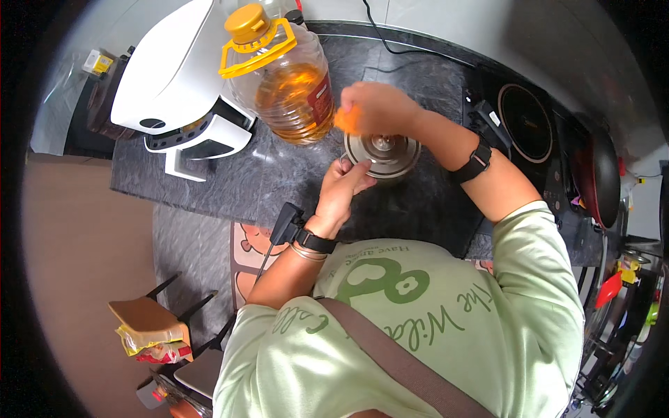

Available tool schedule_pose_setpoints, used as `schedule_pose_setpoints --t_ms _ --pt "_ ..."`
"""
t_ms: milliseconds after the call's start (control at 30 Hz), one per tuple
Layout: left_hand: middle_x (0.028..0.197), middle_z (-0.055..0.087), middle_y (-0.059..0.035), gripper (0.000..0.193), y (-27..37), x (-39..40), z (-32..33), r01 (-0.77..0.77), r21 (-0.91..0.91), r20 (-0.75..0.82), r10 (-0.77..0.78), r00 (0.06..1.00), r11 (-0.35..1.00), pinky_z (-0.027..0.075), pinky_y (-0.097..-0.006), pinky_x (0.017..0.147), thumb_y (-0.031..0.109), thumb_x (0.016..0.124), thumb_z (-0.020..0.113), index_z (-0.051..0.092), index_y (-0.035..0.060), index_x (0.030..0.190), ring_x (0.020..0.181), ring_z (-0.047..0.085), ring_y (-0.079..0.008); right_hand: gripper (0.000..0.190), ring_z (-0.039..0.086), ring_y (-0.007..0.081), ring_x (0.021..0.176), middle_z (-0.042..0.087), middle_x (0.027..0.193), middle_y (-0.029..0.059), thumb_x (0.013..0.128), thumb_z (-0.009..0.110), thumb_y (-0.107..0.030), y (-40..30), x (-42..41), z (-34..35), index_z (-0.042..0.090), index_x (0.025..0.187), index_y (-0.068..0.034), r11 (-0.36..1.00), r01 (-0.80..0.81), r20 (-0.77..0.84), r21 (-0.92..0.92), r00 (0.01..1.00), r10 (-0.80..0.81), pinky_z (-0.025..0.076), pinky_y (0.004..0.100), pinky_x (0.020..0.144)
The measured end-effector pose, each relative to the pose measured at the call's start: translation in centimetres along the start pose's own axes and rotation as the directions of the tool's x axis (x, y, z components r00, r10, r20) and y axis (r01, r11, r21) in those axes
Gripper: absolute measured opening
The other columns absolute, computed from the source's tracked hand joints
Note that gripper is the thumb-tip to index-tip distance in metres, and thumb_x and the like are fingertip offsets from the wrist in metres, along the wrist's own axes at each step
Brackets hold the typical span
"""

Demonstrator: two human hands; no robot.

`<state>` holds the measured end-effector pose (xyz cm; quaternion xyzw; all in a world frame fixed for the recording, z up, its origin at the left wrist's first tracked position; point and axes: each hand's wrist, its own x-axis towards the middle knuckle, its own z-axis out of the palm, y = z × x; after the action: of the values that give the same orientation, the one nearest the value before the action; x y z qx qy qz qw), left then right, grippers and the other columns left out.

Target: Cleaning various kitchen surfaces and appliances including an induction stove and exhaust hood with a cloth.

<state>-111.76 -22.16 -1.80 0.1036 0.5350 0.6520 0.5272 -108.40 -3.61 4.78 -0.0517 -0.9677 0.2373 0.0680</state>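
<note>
A round metal lidded pot (402,163) with a clear knob on its lid is on the dark stone-patterned counter in front of me. My left hand (342,185) grips its near-left side, thumb on the rim by a small loop handle. Above the pot's far edge, my right hand (384,107) is closed on an orange cloth or sponge (348,120), blurred at its edges. Whether the cloth touches the lid cannot be made out. Just left of the right hand stands a large plastic oil bottle (292,99) with a yellow cap and handle.
To the left stands a white air fryer (167,73) with its drawer (219,138) partly out. A black induction cooktop (528,125) is at the right, with a dark pan (601,172) beyond it. A black cable (397,51) runs along the wall. Chairs (149,316) stand at lower left.
</note>
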Motion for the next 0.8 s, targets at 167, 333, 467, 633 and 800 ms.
schedule_pose_setpoints --t_ms 167,333,467,633,800 --pt "0.079 0.064 -0.0073 0.011 0.0 -0.2 0.0 0.031 -0.177 0.058 -0.021 0.998 0.984 0.055 -0.0287 0.068 0.014 0.089 0.057 0.052 0.0062 0.083 0.067 0.063 -0.0150 0.025 0.056 0.0265 0.082 0.054 0.083 0.0092 0.066 0.064 -0.012 2.7 -3.6 -0.7 0.057 0.088 -0.005 0.899 -0.269 -0.231 0.346 0.904 0.359 0.045 0.0309 0.073" --pt "0.080 0.066 -0.0090 0.011 -0.1 0.1 0.1 0.035 -0.141 0.072 -0.025 0.997 0.989 0.055 -0.0276 0.068 0.016 0.089 0.056 0.055 0.0049 0.086 0.068 0.064 -0.0150 0.026 0.056 0.0266 0.084 0.053 0.088 0.0103 0.065 0.063 -0.010 2.0 -9.2 0.9 0.059 0.091 -0.005 0.926 -0.255 -0.441 0.280 0.823 0.360 0.045 0.0315 0.076" --pt "0.080 0.066 -0.0090 0.012 0.2 0.0 0.2 0.044 -0.142 0.090 -0.031 0.995 0.989 0.055 -0.0254 0.065 0.016 0.089 0.056 0.056 0.0051 0.085 0.067 0.064 -0.0142 0.024 0.054 0.0321 0.086 0.053 0.089 0.0121 0.066 0.062 -0.010 -2.6 -11.9 1.0 0.061 0.090 -0.006 0.941 -0.251 -0.461 0.228 0.823 0.331 0.046 0.0372 0.075" --pt "0.078 0.066 -0.0071 0.012 -0.1 0.1 -0.4 0.039 -0.106 0.079 -0.031 0.996 0.994 0.054 -0.0239 0.064 0.017 0.089 0.057 0.056 0.0064 0.082 0.066 0.064 -0.0130 0.020 0.056 0.0315 0.081 0.054 0.086 0.0121 0.068 0.061 -0.010 -6.7 -13.0 1.6 0.061 0.088 -0.006 0.967 -0.100 -0.314 0.232 0.934 0.172 0.047 0.0388 0.069" --pt "0.076 0.065 -0.0055 0.013 0.0 0.3 -0.9 0.048 -0.084 0.105 -0.039 0.994 0.995 0.054 -0.0241 0.066 0.017 0.088 0.059 0.056 0.0075 0.080 0.065 0.064 -0.0119 0.022 0.058 0.0274 0.078 0.055 0.086 0.0110 0.069 0.061 -0.008 -6.1 -13.1 -0.5 0.061 0.090 -0.005 0.879 -0.091 -0.172 0.467 0.966 0.191 0.048 0.0332 0.068"
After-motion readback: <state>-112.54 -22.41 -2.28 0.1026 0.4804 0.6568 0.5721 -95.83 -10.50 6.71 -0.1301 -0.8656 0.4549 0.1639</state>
